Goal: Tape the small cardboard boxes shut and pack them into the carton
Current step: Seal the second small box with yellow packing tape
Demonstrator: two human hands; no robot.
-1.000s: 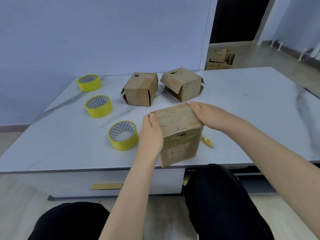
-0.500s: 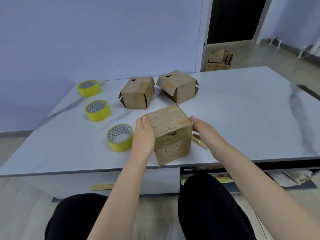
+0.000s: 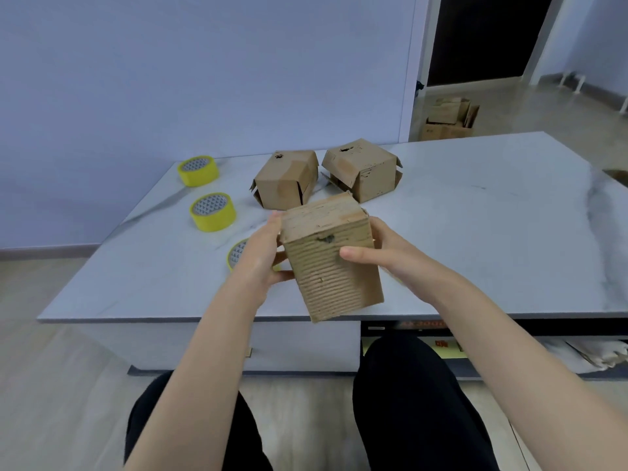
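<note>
A small worn cardboard box [image 3: 331, 263] is held up over the table's front edge, tilted with its ribbed side toward me. My left hand [image 3: 260, 258] grips its left side. My right hand [image 3: 382, 254] holds the right side, thumb across the front face. Two more small cardboard boxes [image 3: 287, 180] [image 3: 363, 169] with loose flaps sit behind it on the white marble table [image 3: 475, 232]. Three rolls of yellow tape lie at the left: one far [image 3: 198, 170], one in the middle [image 3: 213, 212], and the nearest [image 3: 236, 254] half hidden by my left hand.
Through the doorway at the back right, a stack of cardboard cartons [image 3: 448, 119] stands on the floor. Another cardboard edge [image 3: 616, 175] peeks in at the far right. My knees are below the table's front edge, where a shelf holds papers.
The box has been lifted and tipped toward me. My right hand moved from the box's top to its right side, the thumb now on the front face.
</note>
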